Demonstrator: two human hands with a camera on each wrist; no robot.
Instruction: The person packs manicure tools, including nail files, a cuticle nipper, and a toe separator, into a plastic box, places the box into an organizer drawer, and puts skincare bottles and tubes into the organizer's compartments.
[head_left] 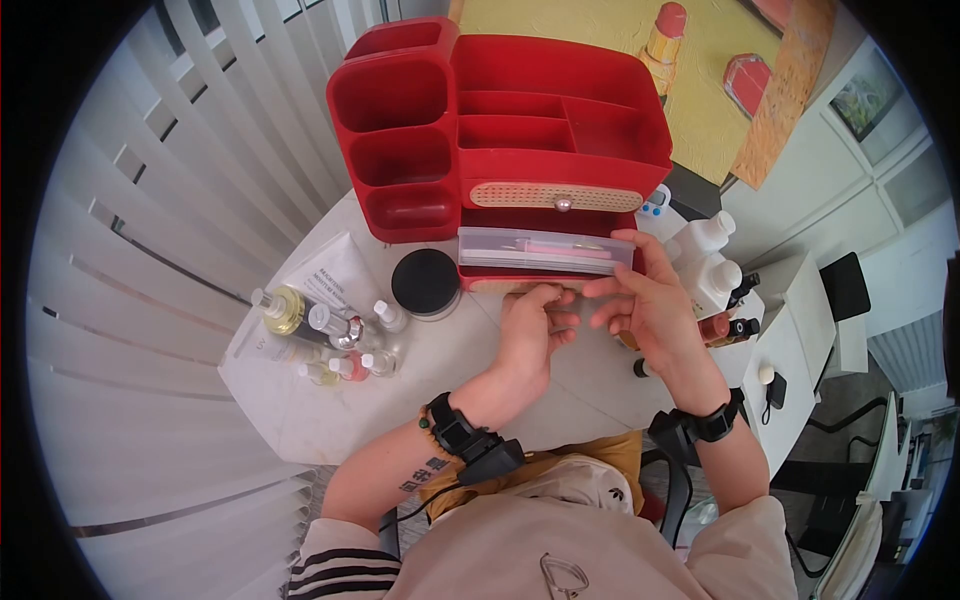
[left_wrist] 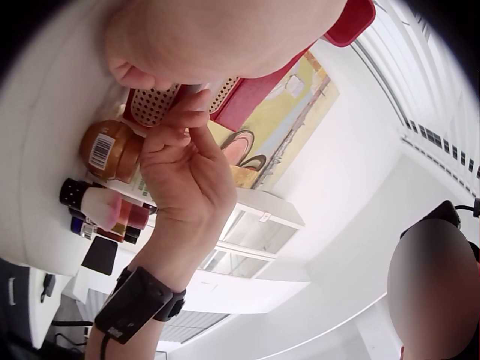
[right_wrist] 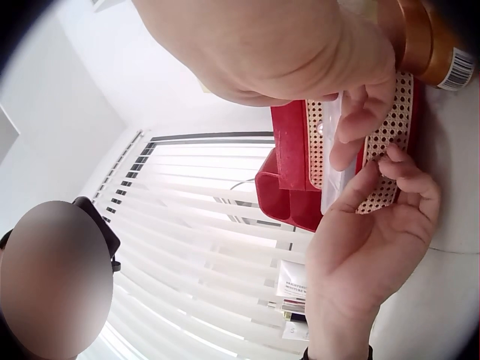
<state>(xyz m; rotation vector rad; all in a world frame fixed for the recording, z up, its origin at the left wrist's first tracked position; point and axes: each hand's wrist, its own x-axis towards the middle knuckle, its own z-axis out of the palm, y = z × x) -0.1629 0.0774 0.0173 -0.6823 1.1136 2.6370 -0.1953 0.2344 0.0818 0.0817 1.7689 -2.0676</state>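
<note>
A red makeup organizer (head_left: 560, 165) stands on the white table, its lower drawer (right_wrist: 388, 127) with a woven front pulled out. At this drawer lies a long clear plastic case (head_left: 530, 247) with slim items inside, one of them pink. My right hand (head_left: 655, 305) pinches the case's right end between thumb and forefinger; its other fingers hang loosely bent. Low at the middle of the drawer's front, my left hand (head_left: 525, 335) has thumb and forefinger together where the knob would be, hiding it. In the right wrist view, the left fingertips (right_wrist: 390, 159) are right at the woven front.
A black-lidded jar (head_left: 426, 283), a white tube (head_left: 335, 270) and several small bottles (head_left: 350, 340) stand left of my left hand. White bottles (head_left: 712, 262) crowd the right side, with an orange-brown bottle (left_wrist: 111, 152) close by my right hand. The upper drawer (head_left: 560, 197) has a pearl knob.
</note>
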